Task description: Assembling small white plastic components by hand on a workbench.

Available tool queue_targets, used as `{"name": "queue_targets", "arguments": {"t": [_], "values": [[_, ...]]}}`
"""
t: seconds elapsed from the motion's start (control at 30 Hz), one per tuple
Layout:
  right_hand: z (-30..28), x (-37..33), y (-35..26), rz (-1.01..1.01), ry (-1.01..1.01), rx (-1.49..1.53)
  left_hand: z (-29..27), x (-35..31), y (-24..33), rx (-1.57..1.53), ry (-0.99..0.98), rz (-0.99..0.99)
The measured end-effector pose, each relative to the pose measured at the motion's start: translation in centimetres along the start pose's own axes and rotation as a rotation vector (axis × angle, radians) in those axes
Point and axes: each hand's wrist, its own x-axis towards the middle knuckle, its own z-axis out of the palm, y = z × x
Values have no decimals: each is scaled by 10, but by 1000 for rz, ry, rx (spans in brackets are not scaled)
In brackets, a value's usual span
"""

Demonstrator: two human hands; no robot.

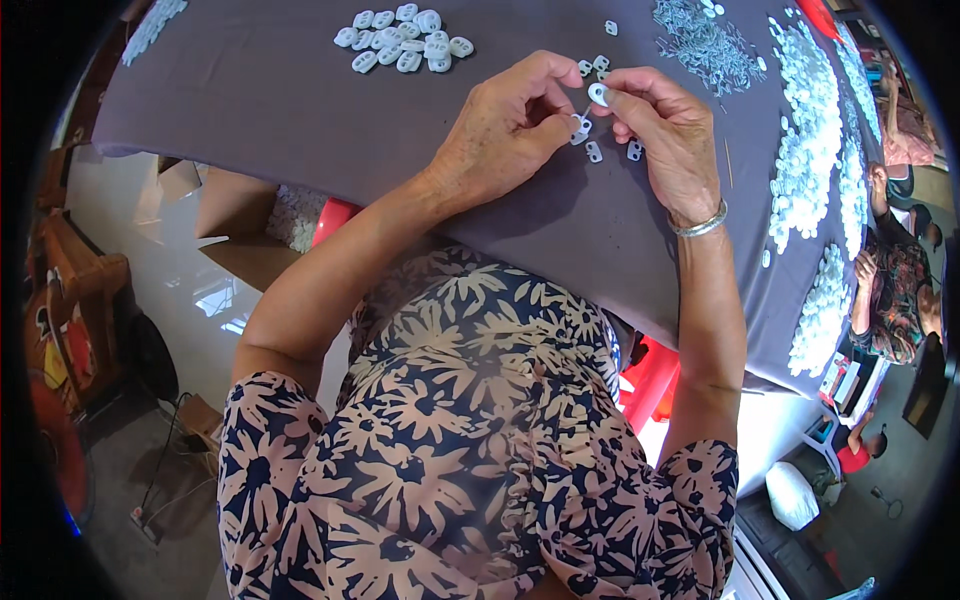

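Observation:
Over the table, my left hand (510, 120) pinches a small white two-hole plastic piece (580, 131) between thumb and forefinger. Close beside it, my right hand (662, 130), with a bracelet at the wrist, grips a white rounded plastic piece with a hole (598, 94). The two pieces are almost together; a thin sliver shows between them, too small to make out. Around my fingertips lie several loose two-hole pieces (594, 152), one (634, 150) just under my right hand. Left of my left hand sits a heap of white oval two-hole pieces (408, 40).
A grey cloth (300, 120) covers the table. Small metallic parts, seemingly springs (705, 50), lie at the far right, with long heaps of white pieces (805, 130) along the right edge. A thin stick (729, 163) lies nearby. An open cardboard box (240, 215) stands below left. Other people sit at right.

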Motion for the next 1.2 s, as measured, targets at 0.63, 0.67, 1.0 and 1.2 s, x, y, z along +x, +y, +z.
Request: {"name": "queue_targets", "arguments": {"t": [0.63,0.67,1.0,1.2], "values": [[0,-1,-2,-18,-13,-92,-1,-1,1,69,-20,-7],[0,-1,-2,-18,-12,-92,-2,-1,3,69,-20,-6],[-3,1,1,-34,10,-127,-1,0,-2,65,-12,10],[-21,4,5,-386,208,-591,-2,-1,-1,62,-12,3]]}}
